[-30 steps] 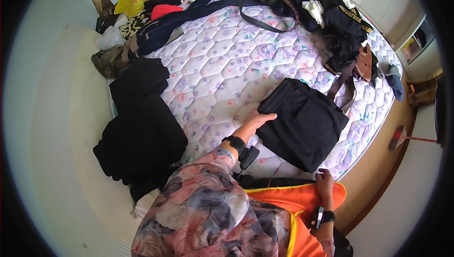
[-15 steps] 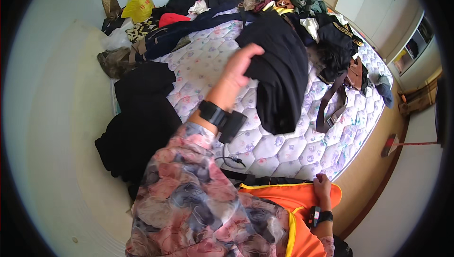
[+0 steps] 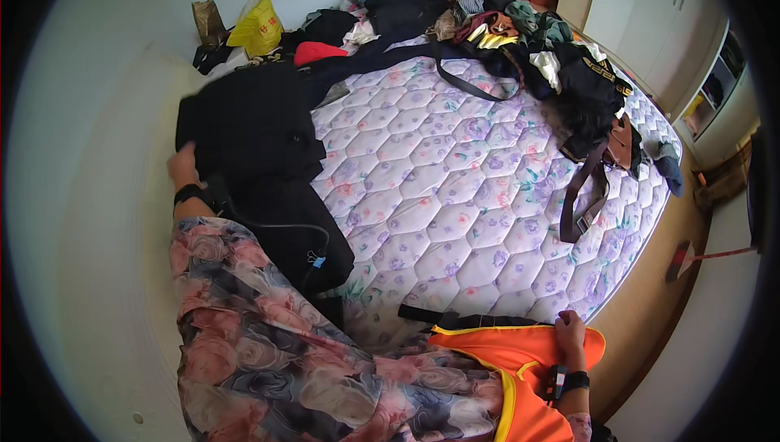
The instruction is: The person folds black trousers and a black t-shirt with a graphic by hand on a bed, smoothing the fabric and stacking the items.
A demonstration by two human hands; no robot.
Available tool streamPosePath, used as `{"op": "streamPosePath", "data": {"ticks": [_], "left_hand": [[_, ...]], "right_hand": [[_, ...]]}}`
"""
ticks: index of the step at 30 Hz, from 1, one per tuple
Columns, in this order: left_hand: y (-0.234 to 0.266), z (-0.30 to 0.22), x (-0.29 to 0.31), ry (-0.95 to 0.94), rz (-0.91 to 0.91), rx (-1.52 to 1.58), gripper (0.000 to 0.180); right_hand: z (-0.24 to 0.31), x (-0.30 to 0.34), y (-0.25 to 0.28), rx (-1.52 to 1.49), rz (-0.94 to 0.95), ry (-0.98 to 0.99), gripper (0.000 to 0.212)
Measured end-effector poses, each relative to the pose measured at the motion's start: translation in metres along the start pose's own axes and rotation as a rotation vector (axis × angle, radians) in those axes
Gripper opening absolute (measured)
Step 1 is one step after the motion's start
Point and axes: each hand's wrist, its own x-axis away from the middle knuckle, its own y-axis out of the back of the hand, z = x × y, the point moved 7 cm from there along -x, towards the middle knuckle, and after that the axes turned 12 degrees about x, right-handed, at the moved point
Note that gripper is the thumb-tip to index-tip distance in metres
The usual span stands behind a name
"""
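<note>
Black garment (image 3: 252,121); white mattress (image 3: 455,214) (purple-flowered, too); orange cloth (image 3: 496,346), yellow-edged.

Folded black cloth garments (image 3: 264,145) lie left on the white floral quilted mattress (image 3: 439,174), a crumpled yellow plastic bag (image 3: 257,28) beyond them, a multicoloured heap of clothes (image 3: 487,26) at the far edge, a flat brown strap (image 3: 572,198) right, yellow-edged orange cloth (image 3: 505,344) near.

Yellow plastic bag (image 3: 256,23), standing; gold-brown bag (image 3: 210,23), just left of it. Red cloth (image 3: 318,53). Quilted mattress (image 3: 455,174), floral print. Brown belt (image 3: 570,213), looped, on mattress. White cabinet (image 3: 646,15), two handles.
</note>
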Motion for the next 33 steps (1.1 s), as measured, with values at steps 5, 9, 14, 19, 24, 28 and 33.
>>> {"op": "streamPosePath", "data": {"ticks": [5, 9, 14, 19, 24, 28, 33], "left_hand": [[0.024, 0.045, 0.019, -0.147, -0.310, -0.543, 0.030], [-0.058, 0.068, 0.045, -0.414, -0.130, -0.592, 0.024], [-0.190, 0.078, 0.125, -0.720, 0.324, -0.321, 0.017], [-0.345, 0.112, 0.276, -0.736, 0.955, -0.101, 0.019], [-0.434, 0.163, 0.451, -0.401, 1.371, -0.102, 0.019], [-0.484, 0.191, 0.571, -0.043, 1.566, -0.081, 0.030], [-0.544, 0.201, 0.666, -0.108, 1.682, -0.060, 0.054]], "right_hand": [[0.001, 0.007, 0.006, 0.007, -0.022, 0.014, 0.024], [0.007, 0.015, 0.015, 0.040, -0.051, 0.010, 0.024], [0.013, 0.016, 0.019, 0.063, -0.128, -0.032, 0.022], [0.014, 0.032, 0.035, 0.017, -0.314, -0.035, 0.014], [0.003, 0.053, 0.047, -0.008, -0.578, -0.024, 0.007], [-0.009, 0.050, 0.047, -0.050, -0.582, -0.063, 0.007], [-0.014, 0.034, 0.049, -0.037, -0.543, -0.135, 0.008]]}}
